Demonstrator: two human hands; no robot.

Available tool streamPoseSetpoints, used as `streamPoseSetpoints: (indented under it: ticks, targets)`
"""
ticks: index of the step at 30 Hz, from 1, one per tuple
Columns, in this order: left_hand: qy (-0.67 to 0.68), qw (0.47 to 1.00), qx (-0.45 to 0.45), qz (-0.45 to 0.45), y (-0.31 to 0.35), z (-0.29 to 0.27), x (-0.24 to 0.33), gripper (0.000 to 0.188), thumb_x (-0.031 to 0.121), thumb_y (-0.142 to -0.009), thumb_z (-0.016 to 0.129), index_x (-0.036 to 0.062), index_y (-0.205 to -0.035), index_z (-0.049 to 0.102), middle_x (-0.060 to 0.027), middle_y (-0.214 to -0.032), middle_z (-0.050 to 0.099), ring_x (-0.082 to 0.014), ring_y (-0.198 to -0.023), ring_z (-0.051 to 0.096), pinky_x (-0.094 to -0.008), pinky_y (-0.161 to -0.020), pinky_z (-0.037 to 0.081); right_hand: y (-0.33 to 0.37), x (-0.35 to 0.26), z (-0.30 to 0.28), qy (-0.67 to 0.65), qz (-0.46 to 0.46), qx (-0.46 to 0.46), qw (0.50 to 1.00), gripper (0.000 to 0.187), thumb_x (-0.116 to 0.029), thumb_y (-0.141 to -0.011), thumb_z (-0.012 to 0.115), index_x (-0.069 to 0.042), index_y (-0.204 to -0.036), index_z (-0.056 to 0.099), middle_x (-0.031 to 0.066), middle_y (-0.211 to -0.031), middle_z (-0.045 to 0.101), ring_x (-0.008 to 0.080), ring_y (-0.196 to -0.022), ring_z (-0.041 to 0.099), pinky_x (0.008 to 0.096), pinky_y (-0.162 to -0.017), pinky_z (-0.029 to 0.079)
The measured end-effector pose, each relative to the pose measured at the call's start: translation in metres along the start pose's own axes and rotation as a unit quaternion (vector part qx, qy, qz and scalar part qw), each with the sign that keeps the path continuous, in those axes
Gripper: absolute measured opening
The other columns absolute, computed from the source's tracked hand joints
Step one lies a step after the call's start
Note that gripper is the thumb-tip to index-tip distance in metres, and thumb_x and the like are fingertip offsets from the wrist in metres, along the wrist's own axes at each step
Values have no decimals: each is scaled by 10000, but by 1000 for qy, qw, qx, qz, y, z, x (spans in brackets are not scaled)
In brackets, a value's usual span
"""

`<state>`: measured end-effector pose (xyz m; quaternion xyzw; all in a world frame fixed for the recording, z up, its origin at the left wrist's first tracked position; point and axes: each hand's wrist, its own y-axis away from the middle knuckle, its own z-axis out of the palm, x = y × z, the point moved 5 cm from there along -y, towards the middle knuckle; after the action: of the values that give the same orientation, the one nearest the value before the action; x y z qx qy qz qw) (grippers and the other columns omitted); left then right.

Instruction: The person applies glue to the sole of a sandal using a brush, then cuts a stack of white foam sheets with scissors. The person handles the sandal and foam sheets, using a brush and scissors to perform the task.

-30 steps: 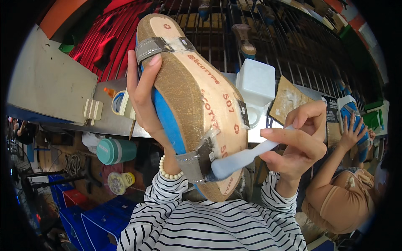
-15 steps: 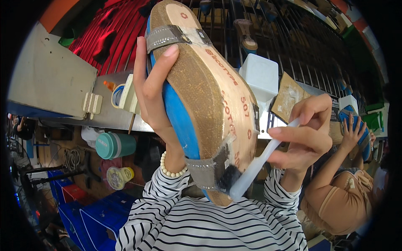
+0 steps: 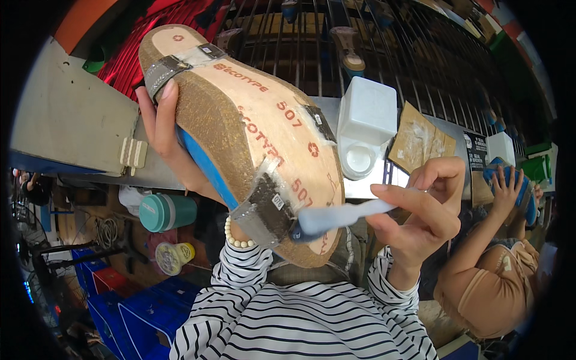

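Fingers clamped, left hand (image 3: 173, 155) holds a beige, brown-edged shoe sole (image 3: 258, 114); right hand (image 3: 423, 207) pinches a white plastic brush (image 3: 339, 217) at its near end.

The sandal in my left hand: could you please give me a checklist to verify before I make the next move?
1. Sandal with its underside facing the camera: ok.
2. Left hand gripping it by the side: ok.
3. Right hand holding the white brush: ok.
4. Wide strap folded onto the underside: ok.
5. Bristles touching the strap: cannot tell, the contact is hidden.
6. White container beyond the right hand: ok.
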<state>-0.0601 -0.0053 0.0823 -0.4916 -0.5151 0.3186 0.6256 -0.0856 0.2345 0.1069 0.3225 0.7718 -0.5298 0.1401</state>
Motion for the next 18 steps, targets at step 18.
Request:
streamPoseSetpoints:
  ticks: [18]
  targets:
    - [6, 999, -46, -25, -1, -9, -16, 728, 406, -799, 775, 24, -1327, 450, -124, -1378, 469, -364, -1375, 366, -467, -1121, 348, 1, 0, 22, -72, -8, -43, 996, 460, -369, -448, 944, -119, -801, 788, 10, -901, 378, 138, -760, 440, 233, -638, 335]
